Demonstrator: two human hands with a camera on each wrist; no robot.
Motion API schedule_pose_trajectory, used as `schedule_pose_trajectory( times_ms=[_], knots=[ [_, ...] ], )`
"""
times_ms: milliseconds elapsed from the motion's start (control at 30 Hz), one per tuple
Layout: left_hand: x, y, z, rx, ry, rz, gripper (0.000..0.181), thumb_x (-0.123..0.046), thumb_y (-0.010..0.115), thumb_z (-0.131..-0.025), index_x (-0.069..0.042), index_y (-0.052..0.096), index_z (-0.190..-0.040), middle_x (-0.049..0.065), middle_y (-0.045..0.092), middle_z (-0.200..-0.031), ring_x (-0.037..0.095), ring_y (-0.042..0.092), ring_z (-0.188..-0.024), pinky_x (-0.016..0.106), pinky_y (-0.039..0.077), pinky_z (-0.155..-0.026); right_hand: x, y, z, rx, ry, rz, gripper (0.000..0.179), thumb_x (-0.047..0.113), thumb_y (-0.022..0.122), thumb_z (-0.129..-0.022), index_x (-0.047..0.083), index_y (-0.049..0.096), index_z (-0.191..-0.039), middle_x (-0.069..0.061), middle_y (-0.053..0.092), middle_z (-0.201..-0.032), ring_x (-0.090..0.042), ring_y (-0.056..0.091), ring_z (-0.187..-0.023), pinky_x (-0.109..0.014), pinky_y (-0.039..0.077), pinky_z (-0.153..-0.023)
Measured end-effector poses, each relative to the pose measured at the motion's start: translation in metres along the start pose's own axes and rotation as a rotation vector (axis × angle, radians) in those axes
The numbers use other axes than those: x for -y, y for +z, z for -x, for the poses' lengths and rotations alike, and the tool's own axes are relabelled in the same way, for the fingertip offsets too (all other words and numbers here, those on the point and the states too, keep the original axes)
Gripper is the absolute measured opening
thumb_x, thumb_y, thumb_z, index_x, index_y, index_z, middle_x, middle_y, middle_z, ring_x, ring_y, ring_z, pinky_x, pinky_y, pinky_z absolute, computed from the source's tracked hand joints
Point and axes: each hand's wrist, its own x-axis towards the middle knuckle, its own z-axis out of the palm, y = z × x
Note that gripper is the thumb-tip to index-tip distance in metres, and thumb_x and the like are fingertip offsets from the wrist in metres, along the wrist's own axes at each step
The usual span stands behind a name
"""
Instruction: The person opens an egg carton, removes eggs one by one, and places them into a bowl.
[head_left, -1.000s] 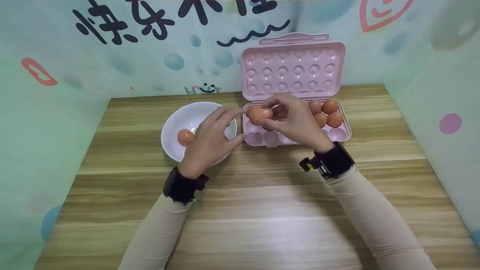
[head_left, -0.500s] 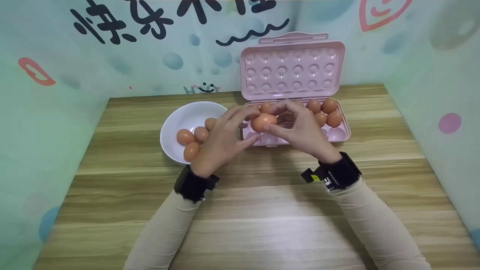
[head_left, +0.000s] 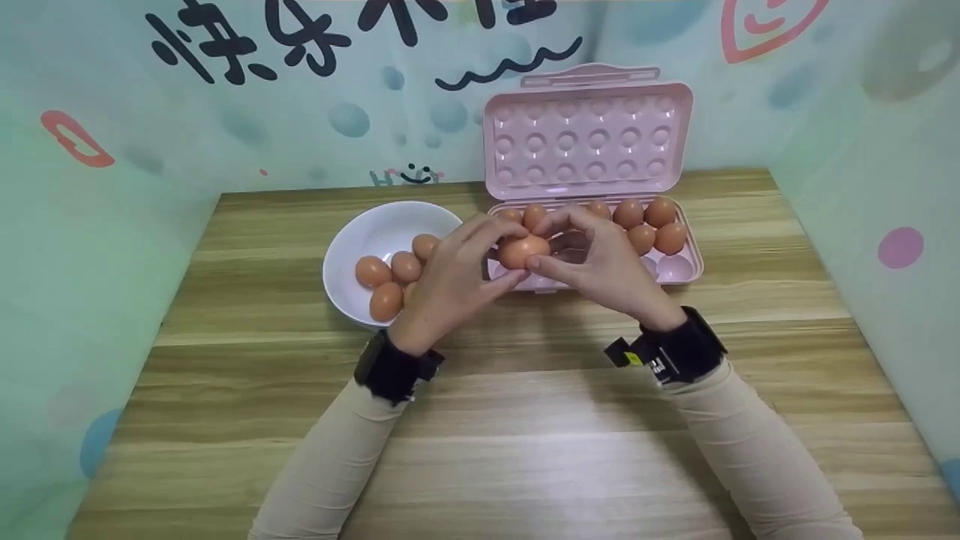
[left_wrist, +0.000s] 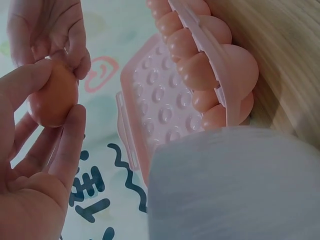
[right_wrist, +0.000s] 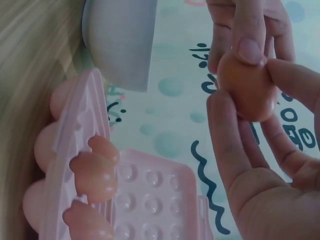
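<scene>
A brown egg (head_left: 523,252) is held in the air between both hands, over the front left of a pink egg carton (head_left: 675,268). My left hand (head_left: 454,277) pinches its left end between thumb and fingers. On the other end, the thumb and fingers of my right hand (head_left: 607,268) grip it too. The left wrist view shows the same egg (left_wrist: 54,95) with fingertips of both hands around it. Several brown eggs sit in the carton's back rows, partly hidden by the right hand; cups show bare at the front right.
Left of the carton stands a white bowl (head_left: 360,232) with several brown eggs (head_left: 386,301), partly covered by the left hand. The carton's raised lid (head_left: 589,142) leans back near the patterned wall cloth (head_left: 300,142). Everything stands on a wooden table (head_left: 525,435).
The left hand has moved right from above the bowl and now grips the egg with the right hand. The egg has come slightly nearer, uncovering more eggs in bowl and carton.
</scene>
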Motion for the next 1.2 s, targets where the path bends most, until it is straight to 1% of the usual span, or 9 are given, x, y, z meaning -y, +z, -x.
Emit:
schedule_pose_trajectory(
  times_ms=[67,233,300,533,633,700,833,967,1200],
  knots=[
    [0.000,-0.003,0.000,0.015,-0.013,-0.004,0.046,-0.024,0.084,-0.094,-0.008,0.067,-0.134,0.007,0.067,-0.135,0.020,0.063,-0.121,0.029,0.051,-0.104,0.001,-0.003,0.001,0.012,-0.028,0.011,0.036,0.011,0.084,-0.093,0.001,0.068,-0.123,-0.008,0.072,-0.118,-0.022,0.073,-0.109,-0.033,0.059,-0.096],
    [0.003,-0.018,0.001,0.020,-0.059,-0.014,0.045,-0.022,0.085,-0.092,-0.011,0.068,-0.132,0.005,0.069,-0.132,0.017,0.065,-0.120,0.029,0.054,-0.100,0.003,-0.014,0.001,0.019,-0.096,0.082,0.035,0.006,0.079,-0.095,0.001,0.067,-0.128,-0.008,0.071,-0.123,-0.023,0.072,-0.111,-0.034,0.060,-0.095],
    [0.005,-0.025,0.001,0.013,-0.076,-0.016,0.043,-0.020,0.085,-0.092,-0.010,0.069,-0.131,0.005,0.069,-0.130,0.017,0.066,-0.116,0.028,0.056,-0.095,0.003,-0.018,0.000,0.014,-0.122,0.158,0.035,0.005,0.079,-0.095,0.003,0.068,-0.128,-0.008,0.071,-0.123,-0.022,0.072,-0.111,-0.033,0.060,-0.095],
    [0.017,-0.056,-0.003,0.022,-0.074,-0.100,0.040,-0.018,0.085,-0.091,-0.008,0.071,-0.127,0.008,0.070,-0.126,0.023,0.066,-0.114,0.037,0.054,-0.099,-0.001,-0.034,0.001,-0.050,-0.213,0.495,0.038,0.013,0.082,-0.093,0.008,0.070,-0.129,-0.007,0.069,-0.127,-0.023,0.063,-0.120,-0.042,0.047,-0.106],
    [0.024,-0.068,-0.004,0.049,-0.092,-0.108,0.040,-0.016,0.084,-0.091,-0.008,0.070,-0.127,0.008,0.069,-0.127,0.022,0.065,-0.114,0.037,0.055,-0.099,-0.002,-0.041,0.002,-0.042,-0.195,0.580,0.042,0.015,0.082,-0.093,0.010,0.068,-0.133,-0.007,0.064,-0.136,-0.026,0.059,-0.127,-0.047,0.047,-0.109],
    [0.028,-0.075,-0.004,0.080,-0.129,-0.105,0.040,-0.015,0.084,-0.091,-0.008,0.069,-0.128,0.008,0.068,-0.129,0.021,0.065,-0.112,0.036,0.056,-0.096,-0.003,-0.045,0.004,-0.034,-0.170,0.627,0.048,0.015,0.082,-0.092,0.011,0.066,-0.137,-0.010,0.061,-0.141,-0.030,0.058,-0.132,-0.053,0.046,-0.111],
    [0.038,-0.085,-0.004,0.143,-0.175,-0.113,0.041,-0.014,0.085,-0.091,-0.007,0.069,-0.127,0.008,0.068,-0.128,0.021,0.066,-0.107,0.034,0.059,-0.090,-0.004,-0.053,0.006,-0.021,-0.137,0.690,0.057,0.015,0.082,-0.090,0.010,0.063,-0.143,-0.017,0.056,-0.148,-0.038,0.053,-0.138,-0.063,0.039,-0.113],
    [0.046,-0.091,-0.004,0.207,-0.200,-0.141,0.042,-0.018,0.086,-0.090,-0.008,0.069,-0.127,0.009,0.068,-0.125,0.022,0.066,-0.105,0.037,0.058,-0.091,-0.006,-0.057,0.006,-0.013,-0.117,0.726,0.062,0.015,0.082,-0.089,0.010,0.060,-0.146,-0.020,0.052,-0.152,-0.041,0.048,-0.142,-0.069,0.033,-0.114],
    [0.059,-0.096,-0.004,0.305,-0.225,-0.166,0.037,-0.015,0.086,-0.089,-0.008,0.069,-0.121,0.010,0.067,-0.127,0.028,0.061,-0.112,0.044,0.054,-0.095,-0.013,-0.061,0.006,-0.006,-0.083,0.753,0.068,0.015,0.081,-0.088,0.013,0.056,-0.150,-0.024,0.047,-0.157,-0.048,0.043,-0.145,-0.072,0.031,-0.115]
  ],
)
